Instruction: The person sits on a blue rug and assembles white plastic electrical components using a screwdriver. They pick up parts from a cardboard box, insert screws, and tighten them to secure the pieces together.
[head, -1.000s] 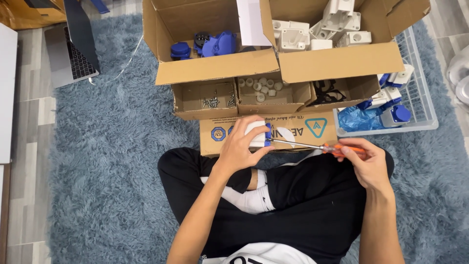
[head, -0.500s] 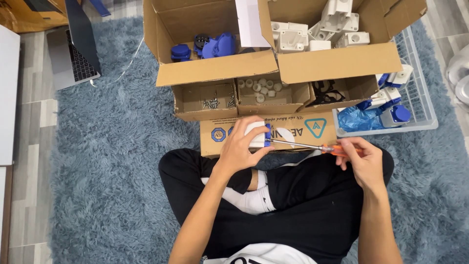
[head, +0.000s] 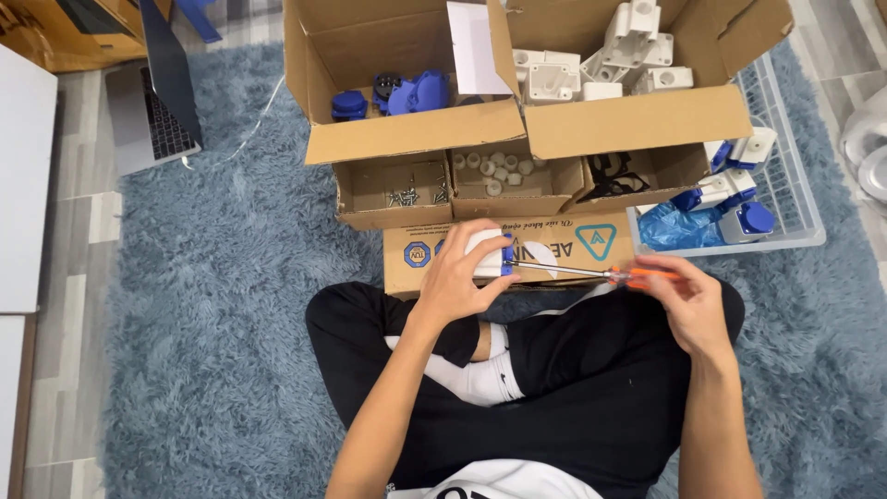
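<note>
My left hand (head: 459,277) grips a small white plastic part with a blue end (head: 490,254), held over a flat brown cardboard box (head: 591,242) in front of my crossed legs. My right hand (head: 688,303) holds a screwdriver with an orange handle (head: 637,274). Its thin metal shaft (head: 559,269) runs left, and the tip touches the blue end of the white part.
Two large open cartons stand beyond, one with blue parts (head: 402,92), one with white parts (head: 601,65). A low box holds screws (head: 411,192), white rings (head: 494,171) and black pieces (head: 614,174). A clear bin (head: 785,185) sits right, a laptop (head: 152,102) left, all on blue rug.
My right hand has shifted slightly on the screwdriver handle. The left hand and the white part stay in the same place.
</note>
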